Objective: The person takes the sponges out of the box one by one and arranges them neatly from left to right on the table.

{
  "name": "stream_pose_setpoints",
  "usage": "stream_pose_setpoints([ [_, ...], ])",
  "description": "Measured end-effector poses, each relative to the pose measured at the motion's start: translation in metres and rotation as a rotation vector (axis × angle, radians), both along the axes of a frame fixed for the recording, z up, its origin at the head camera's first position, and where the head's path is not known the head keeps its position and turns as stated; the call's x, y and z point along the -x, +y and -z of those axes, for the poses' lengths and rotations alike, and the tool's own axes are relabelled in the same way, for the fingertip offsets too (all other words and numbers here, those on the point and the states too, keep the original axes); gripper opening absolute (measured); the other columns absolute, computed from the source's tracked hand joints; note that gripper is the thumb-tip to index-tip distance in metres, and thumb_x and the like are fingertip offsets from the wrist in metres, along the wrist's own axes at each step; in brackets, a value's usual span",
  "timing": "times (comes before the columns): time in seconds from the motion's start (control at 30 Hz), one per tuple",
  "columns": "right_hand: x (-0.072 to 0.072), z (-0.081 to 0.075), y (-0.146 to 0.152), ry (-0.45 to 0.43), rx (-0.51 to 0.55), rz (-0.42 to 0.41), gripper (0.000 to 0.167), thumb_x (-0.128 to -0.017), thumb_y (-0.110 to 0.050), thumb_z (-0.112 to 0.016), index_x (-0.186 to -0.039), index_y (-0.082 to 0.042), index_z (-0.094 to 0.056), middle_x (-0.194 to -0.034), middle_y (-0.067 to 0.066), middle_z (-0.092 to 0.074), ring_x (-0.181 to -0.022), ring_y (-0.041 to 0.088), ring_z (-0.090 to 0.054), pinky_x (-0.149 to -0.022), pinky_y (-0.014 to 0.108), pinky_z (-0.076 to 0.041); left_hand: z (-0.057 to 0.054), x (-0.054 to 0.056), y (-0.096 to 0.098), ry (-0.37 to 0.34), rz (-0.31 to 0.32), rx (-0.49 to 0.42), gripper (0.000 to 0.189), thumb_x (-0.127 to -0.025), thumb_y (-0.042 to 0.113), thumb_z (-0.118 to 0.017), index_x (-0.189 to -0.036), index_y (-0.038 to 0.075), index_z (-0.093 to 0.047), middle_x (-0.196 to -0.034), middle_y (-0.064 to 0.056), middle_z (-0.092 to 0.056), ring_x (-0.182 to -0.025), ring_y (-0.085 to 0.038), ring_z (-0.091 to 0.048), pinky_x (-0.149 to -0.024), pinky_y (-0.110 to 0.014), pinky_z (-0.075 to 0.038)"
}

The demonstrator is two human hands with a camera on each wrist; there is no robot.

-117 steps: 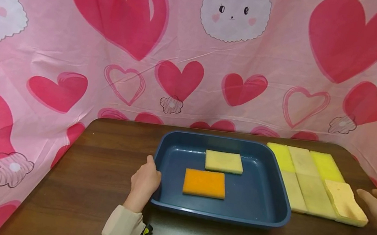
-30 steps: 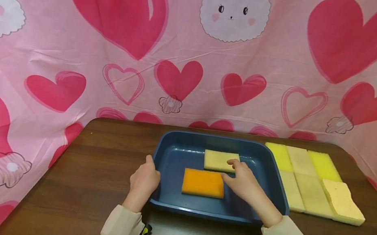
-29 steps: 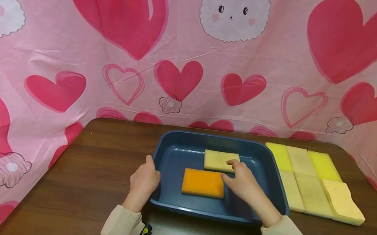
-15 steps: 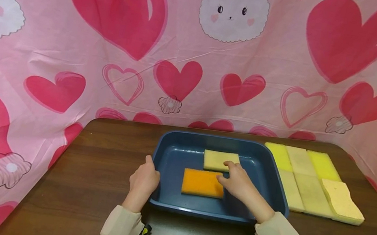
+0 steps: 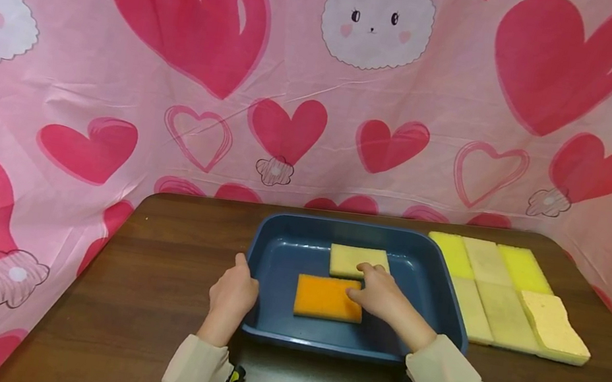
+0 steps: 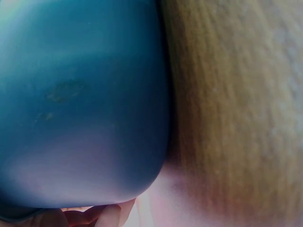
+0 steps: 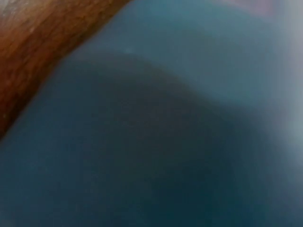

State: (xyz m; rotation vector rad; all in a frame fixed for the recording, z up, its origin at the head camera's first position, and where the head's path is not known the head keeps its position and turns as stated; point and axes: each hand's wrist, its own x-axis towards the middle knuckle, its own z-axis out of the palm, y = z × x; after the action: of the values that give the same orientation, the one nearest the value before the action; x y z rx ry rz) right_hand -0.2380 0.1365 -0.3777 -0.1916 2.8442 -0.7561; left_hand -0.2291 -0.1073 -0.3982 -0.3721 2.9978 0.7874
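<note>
With our left hand [image 5: 232, 297] clamping the blue rectangular tray's [image 5: 284, 261] left edge, our right hand's [image 5: 383, 296] seemingly parted fingers could nudge the orange rectangular sponge [image 5: 323, 298] askew.

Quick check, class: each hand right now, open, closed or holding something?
Left hand: holding the pan by its side.
Right hand: open, thumb over the orange sponge; contact unclear.

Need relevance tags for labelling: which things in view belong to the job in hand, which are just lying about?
Job in hand:
blue tray, held by the left hand
orange sponge, right hand over its right side
pale sponge behind it

Probably just lying about:
flat sponges right of the tray, untouched
heart-print cloth, backdrop
</note>
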Motion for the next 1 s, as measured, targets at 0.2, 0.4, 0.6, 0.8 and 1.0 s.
stream_pose_setpoints([
  [0.2, 0.0018, 0.0006, -0.0019, -0.043, -0.018, -0.033, 0.058, -0.082, -0.018, -0.069, -0.13, 0.008, -0.05, -0.126, 0.028, -0.052, -0.1, 0.035, -0.051, -0.096, 0.051, -0.045, -0.0003, 0.0002, -0.0001, -0.003, -0.005, 0.002, 0.048, -0.088, 0.01, -0.05, -0.132, -0.005, -0.038, -0.101, -0.026, -0.067, -0.083, -0.036, -0.066, -0.063, -0.047, -0.048],
  [0.4, 0.002, -0.0003, -0.0029, -0.046, -0.022, -0.068, 0.06, -0.079, -0.016, -0.072, -0.129, 0.009, -0.05, -0.124, 0.027, -0.054, -0.098, 0.033, -0.052, -0.096, 0.05, -0.045, 0.0004, 0.0006, -0.0004, -0.008, 0.0, 0.003, 0.051, -0.089, 0.011, -0.05, -0.135, -0.006, -0.036, -0.101, -0.026, -0.067, -0.082, -0.034, -0.065, -0.063, -0.045, -0.048],
  [0.6, 0.0027, 0.0, -0.0029, -0.042, -0.022, -0.094, 0.059, -0.078, -0.014, -0.074, -0.128, 0.009, -0.051, -0.123, 0.025, -0.055, -0.098, 0.031, -0.054, -0.097, 0.049, -0.045, 0.0001, 0.0004, -0.0005, -0.015, 0.001, -0.002, 0.051, -0.089, 0.011, -0.049, -0.136, -0.006, -0.035, -0.102, -0.025, -0.067, -0.083, -0.035, -0.066, -0.064, -0.046, -0.048],
  [0.8, 0.0019, 0.0003, -0.003, -0.042, -0.011, -0.101, 0.056, -0.077, -0.01, -0.074, -0.126, 0.007, -0.054, -0.123, 0.023, -0.057, -0.098, 0.03, -0.054, -0.099, 0.048, -0.044, -0.0008, 0.0001, 0.0005, -0.006, -0.001, -0.001, 0.05, -0.089, 0.01, -0.05, -0.135, -0.005, -0.036, -0.102, -0.025, -0.067, -0.084, -0.035, -0.066, -0.064, -0.047, -0.048],
  [1.0, 0.0018, 0.0011, -0.0031, -0.066, -0.015, -0.12, 0.057, -0.074, -0.005, -0.076, -0.126, 0.005, -0.055, -0.122, 0.021, -0.056, -0.097, 0.028, -0.052, -0.097, 0.047, -0.045, -0.001, -0.0004, 0.0, -0.01, -0.002, 0.002, 0.05, -0.089, 0.01, -0.05, -0.135, -0.005, -0.036, -0.102, -0.026, -0.067, -0.084, -0.035, -0.066, -0.064, -0.047, -0.048],
])
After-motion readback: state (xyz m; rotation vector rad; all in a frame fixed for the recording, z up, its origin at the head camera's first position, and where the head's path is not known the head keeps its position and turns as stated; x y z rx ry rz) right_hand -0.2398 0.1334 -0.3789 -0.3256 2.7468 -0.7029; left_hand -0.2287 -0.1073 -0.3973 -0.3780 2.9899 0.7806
